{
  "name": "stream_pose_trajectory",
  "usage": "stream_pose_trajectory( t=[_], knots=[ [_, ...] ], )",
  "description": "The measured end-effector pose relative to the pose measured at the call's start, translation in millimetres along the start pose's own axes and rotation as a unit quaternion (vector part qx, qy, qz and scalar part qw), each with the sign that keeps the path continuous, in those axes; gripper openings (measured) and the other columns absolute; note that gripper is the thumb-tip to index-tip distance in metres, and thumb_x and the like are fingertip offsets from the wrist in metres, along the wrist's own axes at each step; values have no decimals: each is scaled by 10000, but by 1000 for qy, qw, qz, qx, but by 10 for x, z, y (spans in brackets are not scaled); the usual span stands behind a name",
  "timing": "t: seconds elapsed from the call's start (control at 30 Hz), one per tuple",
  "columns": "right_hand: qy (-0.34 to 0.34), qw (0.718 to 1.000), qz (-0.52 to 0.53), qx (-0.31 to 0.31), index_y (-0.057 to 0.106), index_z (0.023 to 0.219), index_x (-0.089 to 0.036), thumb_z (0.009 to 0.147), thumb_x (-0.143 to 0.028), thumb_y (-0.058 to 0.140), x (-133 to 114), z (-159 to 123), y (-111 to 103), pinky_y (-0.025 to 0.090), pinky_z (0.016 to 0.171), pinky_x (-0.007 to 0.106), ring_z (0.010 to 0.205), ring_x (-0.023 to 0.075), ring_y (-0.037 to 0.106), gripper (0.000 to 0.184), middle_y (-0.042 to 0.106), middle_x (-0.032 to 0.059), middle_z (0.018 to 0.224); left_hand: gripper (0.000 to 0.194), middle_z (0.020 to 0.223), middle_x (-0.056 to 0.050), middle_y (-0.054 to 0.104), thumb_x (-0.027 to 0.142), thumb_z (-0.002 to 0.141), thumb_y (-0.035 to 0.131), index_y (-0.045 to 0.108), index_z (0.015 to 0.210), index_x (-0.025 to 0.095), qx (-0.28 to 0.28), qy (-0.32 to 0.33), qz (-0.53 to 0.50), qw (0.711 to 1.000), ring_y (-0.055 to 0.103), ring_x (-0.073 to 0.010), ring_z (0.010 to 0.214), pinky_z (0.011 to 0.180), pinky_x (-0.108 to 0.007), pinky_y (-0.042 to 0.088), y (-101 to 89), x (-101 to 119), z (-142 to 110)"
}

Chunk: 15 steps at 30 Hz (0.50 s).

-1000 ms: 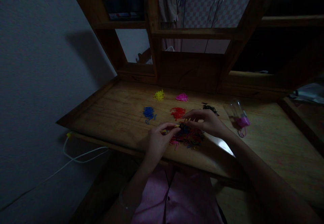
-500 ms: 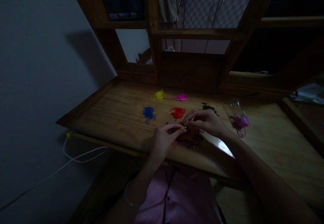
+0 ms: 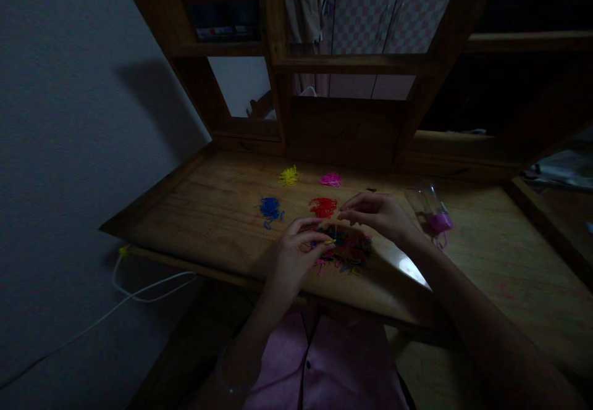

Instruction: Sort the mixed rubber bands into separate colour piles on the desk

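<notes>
Head view: left hand (image 3: 290, 255) is the nearer one, thumb and forefinger pinched on something yellow, most likely a rubber band. Thin yellow rubber band (image 3: 336, 232) stands just off those fingertips, right and slightly beyond; long axis runs near-upright in frame, away from the left grip toward the right hand (image 3: 375, 215). Right fingertips bunched close above its far end; can't tell if they actually grip it. Left grip is nearer the band's near end, right grip its far end.

Mixed pile of rubber bands (image 3: 354, 249) sits under and right of the left grip, on the tabletop (image 3: 185, 203). Beyond the left grip: red band pile (image 3: 323, 207), just left of the right fingertips; blue band pile (image 3: 270, 207), farther left. Right of both grips, well apart: clear bottle (image 3: 426, 197) with purple lid (image 3: 440, 220), tipped over. Farther beyond: pink band pile (image 3: 330, 179), yellow band pile (image 3: 289, 176) to its left. No brand or writing legible; bottle shows no readable label, shelves too dark.
</notes>
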State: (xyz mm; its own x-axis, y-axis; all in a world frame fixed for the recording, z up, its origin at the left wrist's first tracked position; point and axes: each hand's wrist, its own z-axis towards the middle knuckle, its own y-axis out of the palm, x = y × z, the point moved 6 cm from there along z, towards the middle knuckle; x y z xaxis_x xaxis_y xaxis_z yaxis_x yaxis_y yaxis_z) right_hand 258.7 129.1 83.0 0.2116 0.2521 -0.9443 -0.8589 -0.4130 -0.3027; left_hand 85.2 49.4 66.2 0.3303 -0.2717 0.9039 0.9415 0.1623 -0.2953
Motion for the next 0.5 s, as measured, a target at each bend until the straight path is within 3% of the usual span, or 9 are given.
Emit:
stream_pose_trajectory(
  t=[0.13,0.23,0.37,0.5],
  knots=[
    [14,997,22,-69,751,871,-179,729,-435,734,-10,-36,123,539,708,308,762,182,676,293,733,62,851,147,841,-51,753,297,689,780,768,790,191,12,-99,-62,993,705,-210,816,779,-316,570,-16,-115,-19],
    [-17,994,7,-112,766,880,-219,761,-420,717,-63,-66,209,534,763,324,836,192,672,238,736,52,908,237,829,-50,764,329,681,784,761,854,169,19,-168,-139,976,716,-207,785,753,-307,583,13,-224,-44],
    [-89,992,-5,-86,777,896,-221,789,-367,712,-106,-71,247,513,743,310,848,188,649,193,709,66,906,257,802,-50,763,315,702,777,740,889,142,2,-194,-240,951,726,-188,747,744,-293,602,100,-287,-41],
    [-116,992,-19,-48,778,916,-237,808,-353,701,-74,-71,268,486,678,295,791,172,616,177,668,58,850,296,797,-66,759,312,684,797,734,894,114,0,-218,-291,932,730,-192,717,714,-295,620,144,-298,-32]
  ],
)
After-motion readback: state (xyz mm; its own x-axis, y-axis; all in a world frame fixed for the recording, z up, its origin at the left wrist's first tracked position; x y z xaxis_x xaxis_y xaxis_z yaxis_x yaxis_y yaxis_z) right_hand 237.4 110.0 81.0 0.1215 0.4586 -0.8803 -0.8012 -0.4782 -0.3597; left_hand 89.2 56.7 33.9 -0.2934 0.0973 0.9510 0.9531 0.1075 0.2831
